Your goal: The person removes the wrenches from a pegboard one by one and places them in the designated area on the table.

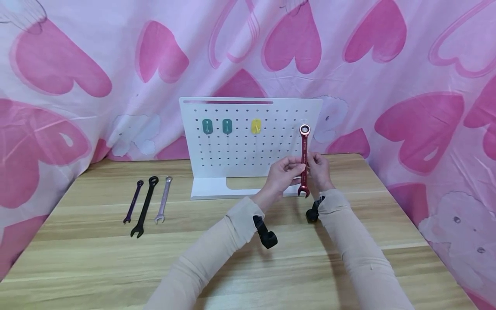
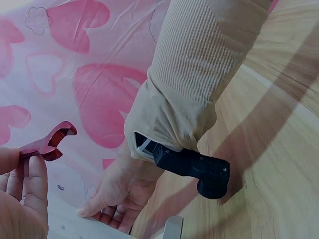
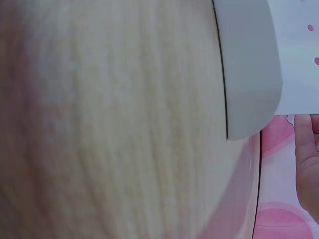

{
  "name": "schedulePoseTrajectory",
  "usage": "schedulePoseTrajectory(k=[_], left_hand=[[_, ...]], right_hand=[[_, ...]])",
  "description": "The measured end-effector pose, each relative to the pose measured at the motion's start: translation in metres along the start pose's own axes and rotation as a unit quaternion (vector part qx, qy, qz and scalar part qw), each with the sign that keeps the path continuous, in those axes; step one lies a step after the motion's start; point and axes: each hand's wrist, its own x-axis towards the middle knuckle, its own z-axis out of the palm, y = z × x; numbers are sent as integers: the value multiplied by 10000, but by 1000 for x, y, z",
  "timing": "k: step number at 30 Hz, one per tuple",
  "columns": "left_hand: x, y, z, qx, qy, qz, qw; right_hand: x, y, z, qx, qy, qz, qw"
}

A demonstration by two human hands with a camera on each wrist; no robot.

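Note:
A red wrench (image 1: pixel 304 161) stands upright in front of the right side of the white pegboard (image 1: pixel 248 146), ring end up and open end (image 2: pixel 52 142) down. My left hand (image 1: pixel 296 168) pinches its shaft from the left. My right hand (image 1: pixel 311 165) holds the shaft from the right. The wrench's ring end is level with the pegboard's upper holes, right of a yellow hook (image 1: pixel 256 125). In the left wrist view the left fingers (image 2: pixel 27 191) sit under the open end and the right hand (image 2: pixel 117 194) is behind. The right wrist view shows only the pegboard's base (image 3: pixel 249 64) and some fingers (image 3: pixel 309 159).
Two teal hooks (image 1: pixel 217 126) are on the pegboard's left half. A purple wrench (image 1: pixel 133 201), a black wrench (image 1: pixel 145 206) and a silver wrench (image 1: pixel 163 199) lie side by side on the wooden table (image 1: pixel 97 258) at the left. Pink heart-patterned cloth hangs behind and to both sides.

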Motion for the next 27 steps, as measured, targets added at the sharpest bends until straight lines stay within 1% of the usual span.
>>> schedulePoseTrajectory(k=[3,5,9,13,16,17,21,23,24,27], left_hand=[[-3,2,-5,92,-15,15,10000],[-6,3,-10,131,-15,32,9999],[-11,5,-21,255,1,16,9997],[-17,7,-36,359,75,-42,9993],[-22,8,-47,408,80,-25,9991],[-26,11,-50,453,86,-39,9989],[-32,11,-64,558,81,-24,9984],[-35,10,-70,585,130,-66,9982],[-34,7,-74,608,152,-62,9980],[-39,7,-83,696,250,-78,9972]], right_hand=[[1,1,-1,19,-42,32,10000],[4,4,-1,146,-27,78,9999],[10,12,-3,190,9,80,9998],[14,16,-5,38,-19,124,9999],[15,16,-5,-134,11,164,9998],[15,15,-5,-167,40,203,9996],[14,14,-5,-176,55,241,9995],[13,14,-5,-164,33,222,9996],[13,14,-5,-150,18,192,9997],[12,14,-4,-190,-17,160,9997]])
